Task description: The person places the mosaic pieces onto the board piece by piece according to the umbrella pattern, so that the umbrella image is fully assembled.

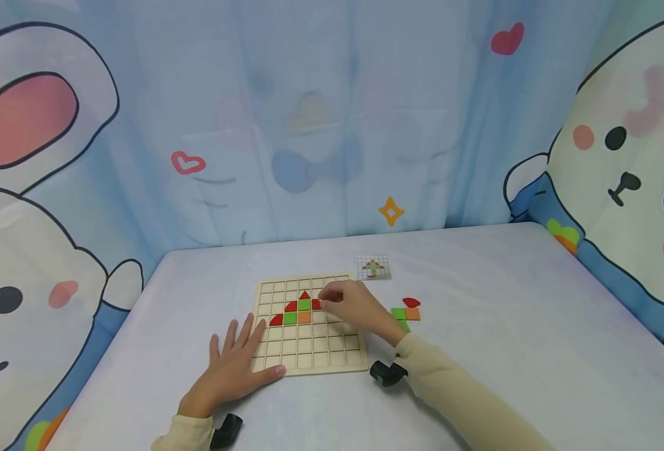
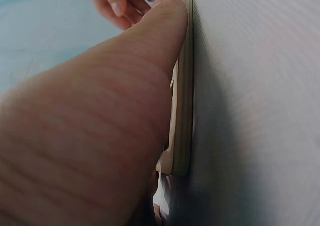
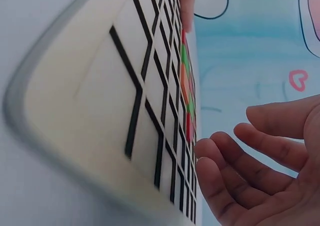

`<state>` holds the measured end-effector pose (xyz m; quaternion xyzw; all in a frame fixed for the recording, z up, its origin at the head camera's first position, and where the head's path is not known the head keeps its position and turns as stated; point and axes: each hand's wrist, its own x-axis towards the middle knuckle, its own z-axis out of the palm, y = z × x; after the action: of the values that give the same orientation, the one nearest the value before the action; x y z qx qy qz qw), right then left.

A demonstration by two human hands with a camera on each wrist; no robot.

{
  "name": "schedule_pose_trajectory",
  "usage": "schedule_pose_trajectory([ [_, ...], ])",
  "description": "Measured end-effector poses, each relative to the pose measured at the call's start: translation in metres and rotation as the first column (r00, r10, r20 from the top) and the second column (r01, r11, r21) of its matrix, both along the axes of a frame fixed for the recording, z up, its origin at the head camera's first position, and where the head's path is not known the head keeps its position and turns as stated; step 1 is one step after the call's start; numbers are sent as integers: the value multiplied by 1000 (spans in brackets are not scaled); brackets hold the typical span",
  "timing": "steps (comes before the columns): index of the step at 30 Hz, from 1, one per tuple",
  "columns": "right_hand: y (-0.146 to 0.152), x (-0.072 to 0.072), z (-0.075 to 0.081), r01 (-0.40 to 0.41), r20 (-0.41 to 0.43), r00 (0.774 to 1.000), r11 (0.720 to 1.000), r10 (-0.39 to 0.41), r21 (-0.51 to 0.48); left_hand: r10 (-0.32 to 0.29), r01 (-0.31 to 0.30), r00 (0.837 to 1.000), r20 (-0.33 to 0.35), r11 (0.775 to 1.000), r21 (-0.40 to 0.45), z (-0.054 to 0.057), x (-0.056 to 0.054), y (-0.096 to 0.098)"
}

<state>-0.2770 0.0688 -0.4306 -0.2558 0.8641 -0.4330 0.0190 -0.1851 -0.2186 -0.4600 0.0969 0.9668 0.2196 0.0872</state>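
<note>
A pale wooden grid board (image 1: 321, 360) lies on the table, with red, green and orange tiles set in its upper left cells. My left hand (image 1: 233, 373) rests with spread fingers at the board's lower left; its thumb lies along the front edge (image 2: 182, 100). Over the board, my right hand (image 1: 351, 304) hovers beside a red tile (image 1: 316, 304) at the end of the upper row. In the right wrist view, the right hand (image 3: 265, 171) has its fingers loosely bent and thumb apart, with nothing visible between them. Other tiles include a green square (image 1: 290, 318) and an orange square (image 1: 304, 317).
Loose tiles lie right of the board: a red leaf-shaped piece (image 1: 411, 302), an orange square (image 1: 413, 314) and green pieces (image 1: 398, 313), partly behind the right forearm. A pattern card (image 1: 373, 267) lies behind the board. A printed curtain (image 1: 309, 125) hangs beyond the white table (image 1: 478, 313).
</note>
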Motion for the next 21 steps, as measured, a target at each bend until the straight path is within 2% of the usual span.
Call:
schedule_pose_trajectory([
  [9,48,-1,9,21,-13,1000,1000,-21,22,-4,4,1000,-11,1000,0,-1,-1,0],
  [16,82,-8,13,64,-44,997,991,-59,119,6,-6,1000,-6,1000,-4,0,-1,1],
  [21,106,-11,15,83,-13,997,982,-81,170,6,-6,1000,-4,1000,4,1,0,3],
])
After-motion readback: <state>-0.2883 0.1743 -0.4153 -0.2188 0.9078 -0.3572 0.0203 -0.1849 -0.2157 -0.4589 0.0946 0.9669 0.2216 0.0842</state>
